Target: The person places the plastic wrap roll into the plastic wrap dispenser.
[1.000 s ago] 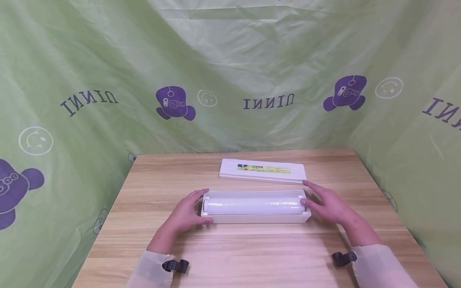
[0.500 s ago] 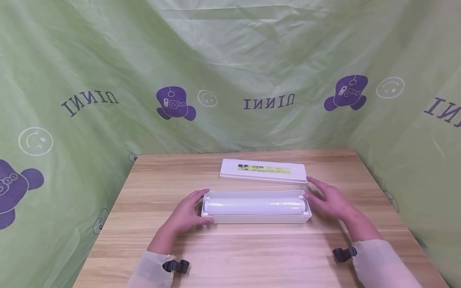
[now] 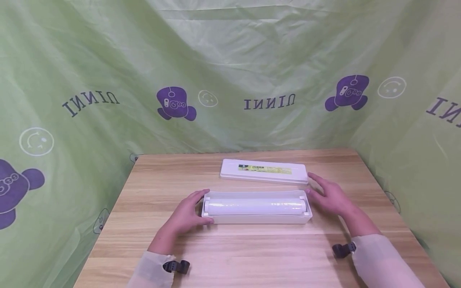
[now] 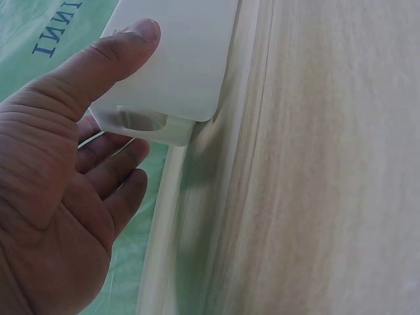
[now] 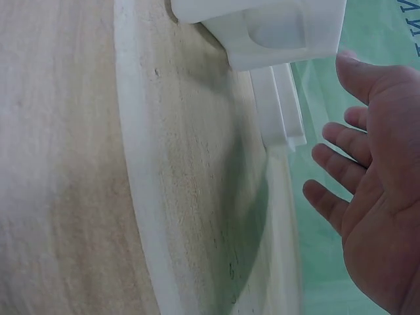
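A white, lidless cling film box [image 3: 256, 219] lies lengthwise on the table with a shiny roll of cling film [image 3: 253, 206] inside. My left hand [image 3: 187, 214] grips its left end, thumb on the front wall and fingers round the back; the left wrist view shows the thumb flat against the box [image 4: 177, 59]. Beside the right end is my right hand [image 3: 331, 197], fingers extended and loosely spread. In the right wrist view its thumb is close to a corner of the box [image 5: 282, 33]; whether they touch I cannot tell.
Behind the box lies its white lid [image 3: 230, 173], with a yellow-green label [image 3: 264, 169] facing up. Both rest on a wood-grain table [image 3: 252, 256]. A green printed curtain [image 3: 230, 60] encloses the table's back and sides.
My right hand has drawn off the right end of the roll and moved slightly right and away from me. The left hand and the box have stayed in place.
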`<state>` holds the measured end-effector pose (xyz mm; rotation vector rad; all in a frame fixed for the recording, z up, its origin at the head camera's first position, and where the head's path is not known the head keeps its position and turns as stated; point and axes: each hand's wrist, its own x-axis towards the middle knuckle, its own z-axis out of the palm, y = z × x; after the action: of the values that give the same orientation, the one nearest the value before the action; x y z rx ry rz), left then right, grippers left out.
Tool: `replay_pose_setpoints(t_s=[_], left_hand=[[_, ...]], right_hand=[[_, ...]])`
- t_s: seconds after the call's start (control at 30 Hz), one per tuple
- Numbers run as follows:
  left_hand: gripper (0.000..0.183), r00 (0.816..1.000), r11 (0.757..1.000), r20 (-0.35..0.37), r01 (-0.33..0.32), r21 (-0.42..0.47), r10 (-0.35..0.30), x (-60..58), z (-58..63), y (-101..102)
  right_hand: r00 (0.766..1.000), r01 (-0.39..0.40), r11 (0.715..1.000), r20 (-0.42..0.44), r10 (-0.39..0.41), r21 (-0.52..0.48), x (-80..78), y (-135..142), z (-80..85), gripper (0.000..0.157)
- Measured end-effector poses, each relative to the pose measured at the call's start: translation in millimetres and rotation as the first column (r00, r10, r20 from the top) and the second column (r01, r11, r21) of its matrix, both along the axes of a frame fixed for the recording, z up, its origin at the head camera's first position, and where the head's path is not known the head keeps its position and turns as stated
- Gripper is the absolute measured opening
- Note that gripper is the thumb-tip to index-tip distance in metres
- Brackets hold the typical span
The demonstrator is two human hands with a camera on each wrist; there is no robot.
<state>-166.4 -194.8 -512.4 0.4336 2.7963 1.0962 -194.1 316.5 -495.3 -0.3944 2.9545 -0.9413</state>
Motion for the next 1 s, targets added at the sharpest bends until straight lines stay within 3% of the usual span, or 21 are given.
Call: replay_pose_setpoints(t_s=[1.0], left_hand=[[0.111,1.0,1.0,0.004,-0.017,0.004,0.017,0.4,-0.1,2.2]], right_hand=[[0.998,0.038,0.999,0.054,-0.039,0.028,-33.6,-2.2,-3.1,0.095]])
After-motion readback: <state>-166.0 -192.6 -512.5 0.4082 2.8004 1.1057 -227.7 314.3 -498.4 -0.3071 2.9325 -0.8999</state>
